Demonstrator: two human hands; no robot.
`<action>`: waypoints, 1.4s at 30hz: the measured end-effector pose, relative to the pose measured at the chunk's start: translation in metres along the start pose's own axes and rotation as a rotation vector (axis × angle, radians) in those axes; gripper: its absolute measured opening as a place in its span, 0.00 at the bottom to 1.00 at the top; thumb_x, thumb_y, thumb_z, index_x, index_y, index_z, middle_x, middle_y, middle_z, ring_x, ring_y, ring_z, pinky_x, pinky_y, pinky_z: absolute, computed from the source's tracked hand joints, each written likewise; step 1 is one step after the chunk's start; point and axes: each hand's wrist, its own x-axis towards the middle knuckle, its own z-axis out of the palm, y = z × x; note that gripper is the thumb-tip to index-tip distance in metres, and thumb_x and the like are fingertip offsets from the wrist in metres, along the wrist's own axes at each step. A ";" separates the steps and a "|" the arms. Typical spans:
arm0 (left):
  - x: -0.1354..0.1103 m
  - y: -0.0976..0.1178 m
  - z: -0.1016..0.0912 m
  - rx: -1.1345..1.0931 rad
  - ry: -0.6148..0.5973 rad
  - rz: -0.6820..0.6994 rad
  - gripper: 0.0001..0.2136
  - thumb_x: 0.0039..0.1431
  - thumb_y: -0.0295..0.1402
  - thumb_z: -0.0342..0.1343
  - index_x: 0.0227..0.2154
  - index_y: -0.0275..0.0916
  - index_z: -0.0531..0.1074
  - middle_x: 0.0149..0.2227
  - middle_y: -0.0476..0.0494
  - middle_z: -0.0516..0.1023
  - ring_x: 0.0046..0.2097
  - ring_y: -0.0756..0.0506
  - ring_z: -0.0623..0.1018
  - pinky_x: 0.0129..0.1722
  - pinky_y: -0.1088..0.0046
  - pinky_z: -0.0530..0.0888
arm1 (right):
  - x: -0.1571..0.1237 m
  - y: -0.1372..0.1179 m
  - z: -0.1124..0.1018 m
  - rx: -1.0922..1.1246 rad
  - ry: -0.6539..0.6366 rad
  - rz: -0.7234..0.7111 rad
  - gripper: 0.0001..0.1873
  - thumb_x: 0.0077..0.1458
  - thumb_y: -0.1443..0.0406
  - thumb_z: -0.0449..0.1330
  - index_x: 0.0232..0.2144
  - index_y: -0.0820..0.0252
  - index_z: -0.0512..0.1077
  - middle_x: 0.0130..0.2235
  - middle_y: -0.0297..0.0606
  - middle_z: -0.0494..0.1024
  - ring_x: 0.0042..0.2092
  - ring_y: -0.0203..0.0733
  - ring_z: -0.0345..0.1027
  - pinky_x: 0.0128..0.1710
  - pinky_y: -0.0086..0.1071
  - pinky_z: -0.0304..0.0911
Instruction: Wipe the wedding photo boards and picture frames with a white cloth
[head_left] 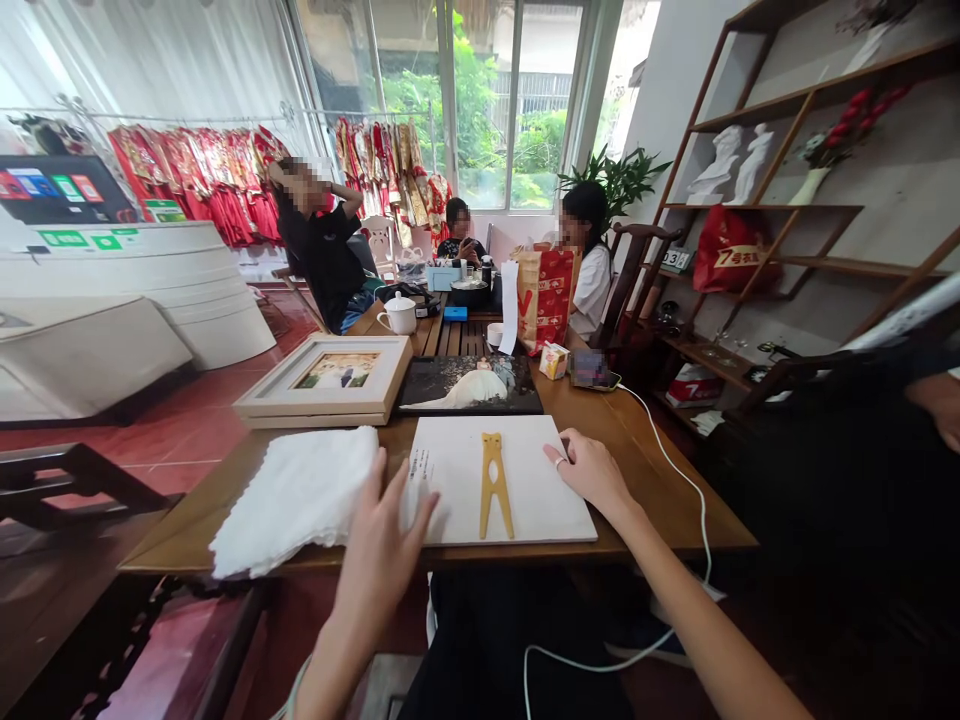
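A white flat board [525,480] lies on the wooden table [660,490] in front of me, with a yellow fork-shaped figure [495,484] on its middle and small dark writing near its left edge. My left hand [382,540] hovers open over the board's left edge, fingers stretched out, next to a white folded cloth [296,497]. My right hand [592,470] rests flat and open on the board's right edge, with a ring on one finger.
Behind the board lie a dark picture panel [469,385] and stacked pale picture frames [326,378]. A phone [592,370] with a white cable [694,490] lies at the right. Farther back are a teapot [399,313], a red bag [546,295] and three seated people. Shelves stand at the right.
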 end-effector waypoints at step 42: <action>0.035 0.019 0.010 -0.061 -0.561 0.428 0.25 0.59 0.35 0.49 0.60 0.49 0.59 0.65 0.45 0.54 0.65 0.38 0.55 0.61 0.54 0.55 | 0.002 -0.003 0.030 0.361 0.076 -0.233 0.18 0.57 0.62 0.53 0.48 0.59 0.70 0.55 0.47 0.70 0.59 0.47 0.60 0.60 0.45 0.53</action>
